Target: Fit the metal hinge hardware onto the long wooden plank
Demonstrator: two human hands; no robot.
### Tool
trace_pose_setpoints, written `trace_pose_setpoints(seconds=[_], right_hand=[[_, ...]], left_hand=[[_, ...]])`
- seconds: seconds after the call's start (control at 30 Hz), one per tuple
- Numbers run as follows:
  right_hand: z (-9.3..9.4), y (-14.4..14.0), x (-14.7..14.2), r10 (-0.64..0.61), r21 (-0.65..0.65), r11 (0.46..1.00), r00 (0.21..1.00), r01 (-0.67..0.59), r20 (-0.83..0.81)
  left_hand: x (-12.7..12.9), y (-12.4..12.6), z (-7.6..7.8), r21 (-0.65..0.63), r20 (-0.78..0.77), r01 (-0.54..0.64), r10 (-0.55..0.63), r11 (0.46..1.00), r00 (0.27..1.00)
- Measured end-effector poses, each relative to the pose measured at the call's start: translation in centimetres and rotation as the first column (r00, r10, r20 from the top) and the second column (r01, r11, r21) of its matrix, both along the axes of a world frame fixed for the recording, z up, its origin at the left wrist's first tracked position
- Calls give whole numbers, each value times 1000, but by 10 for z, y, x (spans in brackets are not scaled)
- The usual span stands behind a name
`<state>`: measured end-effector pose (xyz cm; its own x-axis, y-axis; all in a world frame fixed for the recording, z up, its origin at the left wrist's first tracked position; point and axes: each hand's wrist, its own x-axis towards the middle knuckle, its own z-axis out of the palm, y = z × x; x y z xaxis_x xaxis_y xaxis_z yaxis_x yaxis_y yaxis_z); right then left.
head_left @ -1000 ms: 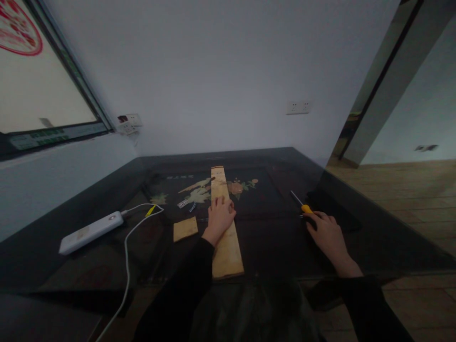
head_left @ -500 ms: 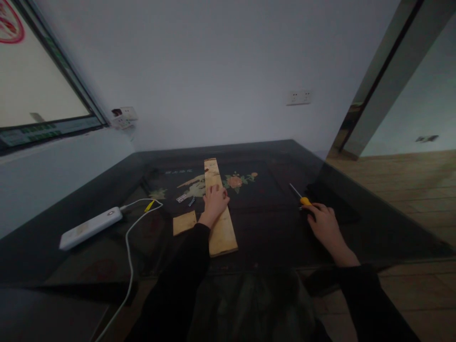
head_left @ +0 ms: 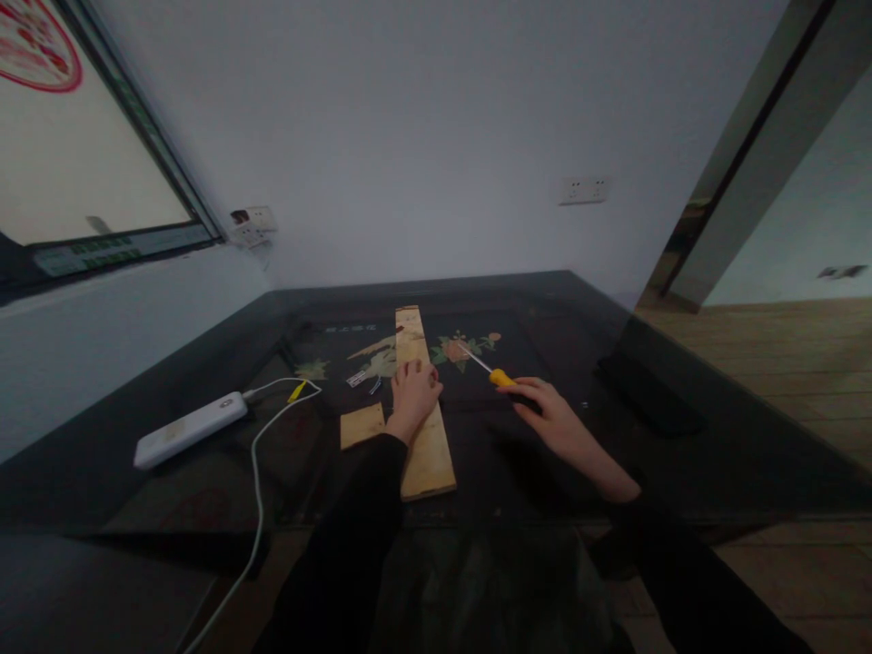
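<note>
My left hand (head_left: 414, 400) rests on a long, narrow wooden board (head_left: 428, 463), its fingers bent and drawn together. Whatever is under the fingertips is too small and hidden to make out. In my right hand (head_left: 555, 418) is a screwdriver (head_left: 500, 376) with a yellow and dark handle, raised over the table to the right of the board. Its metal shaft points away and to the left. A square wooden piece (head_left: 361, 425) lies left of the board. Behind that piece are a small pale metal plate (head_left: 356, 378) and a few thin metal bits (head_left: 375, 385).
The dark glossy table (head_left: 490, 481) has a flower picture on its top. At the left lies a white power strip (head_left: 191, 429) whose cable (head_left: 256, 472) drops over the front edge, with a yellow tag (head_left: 297, 391). A flat black object (head_left: 650, 395) sits at the right.
My right hand has lifted the screwdriver from the table's right side and carried it left toward the board. My left hand stays on the board. The view has shifted slightly.
</note>
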<state>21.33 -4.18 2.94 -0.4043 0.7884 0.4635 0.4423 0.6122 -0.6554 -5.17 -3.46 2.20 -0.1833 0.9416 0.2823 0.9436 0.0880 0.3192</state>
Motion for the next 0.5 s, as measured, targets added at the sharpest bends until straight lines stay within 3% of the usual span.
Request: trace_pose_setpoints(seconds=[0.1, 0.17, 0.2, 0.27, 0.33, 0.37, 0.43, 0.5], right_hand=[[2, 12, -55, 147, -56, 986, 975, -158, -169], [-1, 26, -88, 147, -101, 978, 949, -181, -280], [-2, 33, -102, 129, -119, 977, 934, -178, -334], [-4, 42, -125, 95, -108, 983, 908, -151, -409], [-2, 45, -140, 71, -56, 993, 890, -108, -450], [-1, 43, -146, 65, -26, 996, 885, -87, -462], [4, 37, -151, 69, 30, 998, 888, -62, -456], [9, 29, -150, 93, 74, 995, 907, -68, -410]], left_hand=[[-6, 5, -1, 93, 94, 58, -67, 994, 993], [-10, 11, 3, 170, 310, 124, -172, 978, 935], [-11, 13, 6, 207, 459, 146, -228, 967, 859], [-10, 15, 14, 247, 740, 171, -300, 954, 602], [-6, 13, 21, 246, 897, 186, -296, 951, 329], [-3, 10, 24, 244, 931, 196, -286, 950, 228], [2, 4, 29, 262, 952, 203, -287, 943, 104], [3, -1, 34, 307, 946, 160, -320, 938, 60]])
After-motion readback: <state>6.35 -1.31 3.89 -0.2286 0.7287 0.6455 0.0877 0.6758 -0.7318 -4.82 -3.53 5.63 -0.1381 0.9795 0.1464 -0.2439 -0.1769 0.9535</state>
